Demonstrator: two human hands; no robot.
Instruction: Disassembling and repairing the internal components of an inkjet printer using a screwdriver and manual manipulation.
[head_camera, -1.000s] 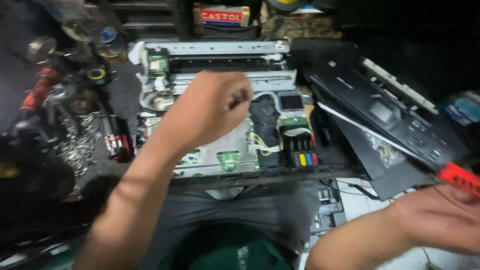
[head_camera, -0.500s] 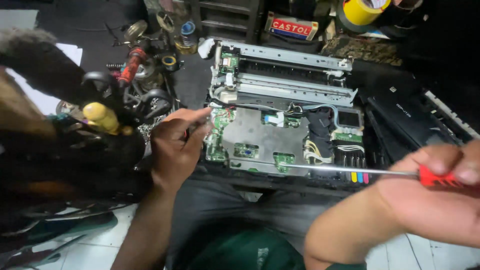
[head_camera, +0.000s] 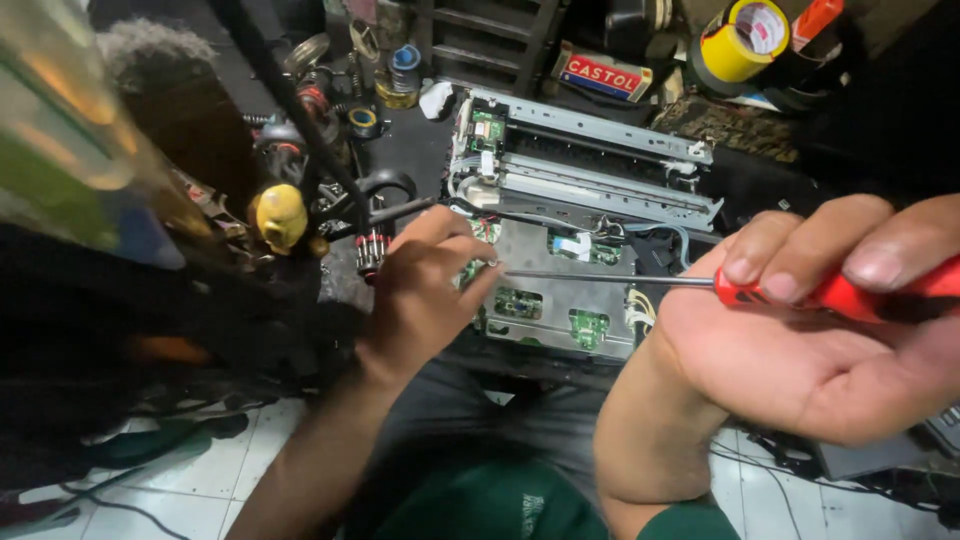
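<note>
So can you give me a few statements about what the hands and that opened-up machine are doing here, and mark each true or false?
1. The right hand holds a red-handled screwdriver. True.
2. The screwdriver's shaft points away from the left hand. False: its tip reaches the left fingertips.
3. The opened machine shows green circuit boards. True.
4. The yellow tape roll lies on the white floor tiles. False: it sits at top right, behind the machine.
</note>
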